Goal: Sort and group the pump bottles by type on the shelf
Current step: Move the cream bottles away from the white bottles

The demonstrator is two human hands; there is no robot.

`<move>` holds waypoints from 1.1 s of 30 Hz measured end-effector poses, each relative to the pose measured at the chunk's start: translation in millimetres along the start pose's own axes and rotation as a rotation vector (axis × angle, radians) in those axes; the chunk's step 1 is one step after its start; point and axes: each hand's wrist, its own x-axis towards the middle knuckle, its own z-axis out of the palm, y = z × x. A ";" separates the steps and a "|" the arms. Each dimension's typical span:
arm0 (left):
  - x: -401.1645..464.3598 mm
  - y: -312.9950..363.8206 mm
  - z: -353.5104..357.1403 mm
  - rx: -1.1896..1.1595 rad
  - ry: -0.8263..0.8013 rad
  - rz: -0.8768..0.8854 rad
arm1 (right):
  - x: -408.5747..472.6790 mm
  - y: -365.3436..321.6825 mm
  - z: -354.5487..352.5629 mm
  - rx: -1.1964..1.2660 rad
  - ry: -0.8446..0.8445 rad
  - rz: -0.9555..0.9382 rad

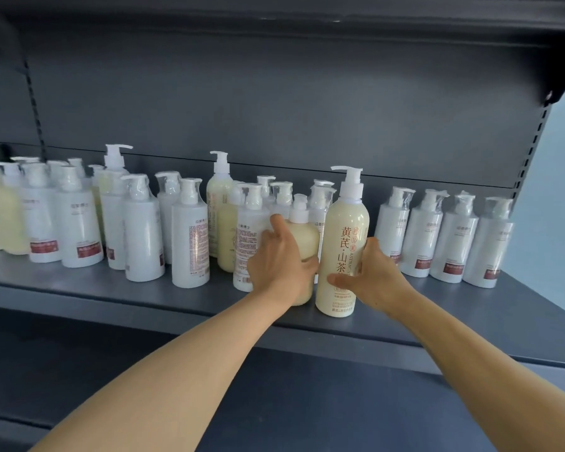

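On the dark shelf, a crowded group of white pump bottles is ranged from the left edge toward the middle, with bare shelf left along the front lip. At the centre, near that lip, a squat cream bottle is gripped by the curled fingers of the left hand, and just beside it a tall cream bottle is held upright by the right hand. Farther right, four white bottles are lined up short of the shelf's right end.
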 end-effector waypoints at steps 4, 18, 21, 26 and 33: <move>-8.0 -9.7 -10.7 0.016 0.011 0.015 | -3.8 -6.8 2.6 0.003 -0.049 -0.053; -6.1 -124.5 -95.5 0.021 0.109 -0.185 | -16.6 -83.5 83.9 0.089 -0.237 -0.221; 1.0 -150.9 -111.2 0.023 0.116 -0.198 | -15.1 -102.9 107.4 0.126 -0.240 -0.231; 18.9 -193.4 -135.6 0.004 0.088 -0.207 | -13.5 -136.3 147.6 0.120 -0.225 -0.250; 40.4 -237.8 -151.4 -0.038 0.033 -0.192 | -7.7 -171.0 196.6 0.076 -0.154 -0.186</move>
